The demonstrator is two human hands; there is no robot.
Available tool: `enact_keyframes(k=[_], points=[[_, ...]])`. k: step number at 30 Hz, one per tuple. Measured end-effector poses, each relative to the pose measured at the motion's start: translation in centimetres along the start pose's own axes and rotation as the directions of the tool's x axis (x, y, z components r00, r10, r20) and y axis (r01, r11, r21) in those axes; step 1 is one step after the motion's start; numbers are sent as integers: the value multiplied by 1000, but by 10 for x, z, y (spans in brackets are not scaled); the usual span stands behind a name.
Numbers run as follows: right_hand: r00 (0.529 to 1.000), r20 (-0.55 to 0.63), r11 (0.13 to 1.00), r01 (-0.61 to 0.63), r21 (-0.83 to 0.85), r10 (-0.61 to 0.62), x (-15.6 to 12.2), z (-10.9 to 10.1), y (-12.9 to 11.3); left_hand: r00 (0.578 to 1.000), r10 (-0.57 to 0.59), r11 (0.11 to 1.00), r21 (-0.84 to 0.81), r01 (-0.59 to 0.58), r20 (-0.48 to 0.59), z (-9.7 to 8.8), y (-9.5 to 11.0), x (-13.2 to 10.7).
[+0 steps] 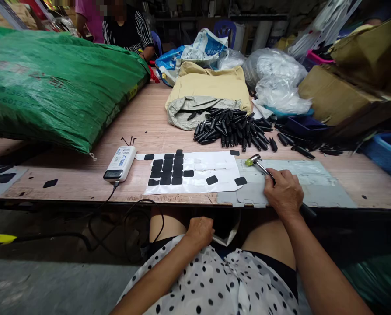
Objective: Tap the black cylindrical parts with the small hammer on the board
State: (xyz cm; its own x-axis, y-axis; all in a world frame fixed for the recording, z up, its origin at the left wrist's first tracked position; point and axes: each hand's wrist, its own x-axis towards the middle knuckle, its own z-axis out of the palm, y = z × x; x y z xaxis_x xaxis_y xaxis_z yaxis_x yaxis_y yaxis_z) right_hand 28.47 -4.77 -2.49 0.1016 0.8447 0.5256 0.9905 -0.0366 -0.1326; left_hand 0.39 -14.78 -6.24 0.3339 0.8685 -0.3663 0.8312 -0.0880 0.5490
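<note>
My right hand point(284, 192) is wrapped around the dark handle of a small hammer point(261, 165). The hammer's metal head, with a yellow-green face, is over the left part of a grey board point(313, 175) at the table's front edge. Down at my lap, my left hand point(200, 232) is closed beside the mouth of an open bag point(230, 234) between my knees; its fingertips are hidden. Left of the hammer lies a white sheet point(211, 159) bearing rows of black rounded pads point(167, 168), with a few loose ones around it.
Behind the board is a pile of black tapered plastic parts point(235, 127), spilling from a beige sack point(208, 83). A white power bank point(120, 162) with a cable stands left. A large green sack point(51, 83) fills the left side; blue bins point(387, 153) sit right. Another person point(126, 30) sits across.
</note>
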Motion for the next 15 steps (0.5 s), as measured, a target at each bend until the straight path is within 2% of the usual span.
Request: enact_keyframes(k=[3,4,5,6,7,8,10,11,12,13,15], points=[[1000,-3,1000,1,4,-1,0,2,1,980,163,984,-95,-153,113,-48,33,-11],[1000,-4,1000,4,2,-4,0,2,1,952,264,953,-193,-232,157,-69,44,-8],[1000,-7,1000,7,0,-7,0,2,2,935,327,916,-288,-278,139,-92,53,0],[1000,-12,1000,11,-2,-11,0,2,2,950,314,898,-327,-295,4,-115,59,14],[1000,-18,1000,16,-4,-16,0,2,2,951,238,899,-327,-292,-196,-137,62,31],[999,-24,1000,21,-4,-21,0,2,1,917,157,909,-309,-279,-367,-158,61,53],[999,-32,1000,24,-4,-24,0,1,1,769,-30,959,-234,-157,-639,-193,49,102],[999,-33,1000,23,-5,-23,0,1,1,701,-92,979,-192,-66,-707,-205,40,126],[999,-31,1000,22,-5,-22,0,1,0,664,-141,986,-163,30,-734,-214,30,147],[999,-31,1000,22,-4,-22,0,1,0,655,-168,986,-135,101,-737,-220,19,165],[999,-35,1000,23,-4,-23,1,1,-1,693,-186,979,-73,190,-697,-223,2,189]])
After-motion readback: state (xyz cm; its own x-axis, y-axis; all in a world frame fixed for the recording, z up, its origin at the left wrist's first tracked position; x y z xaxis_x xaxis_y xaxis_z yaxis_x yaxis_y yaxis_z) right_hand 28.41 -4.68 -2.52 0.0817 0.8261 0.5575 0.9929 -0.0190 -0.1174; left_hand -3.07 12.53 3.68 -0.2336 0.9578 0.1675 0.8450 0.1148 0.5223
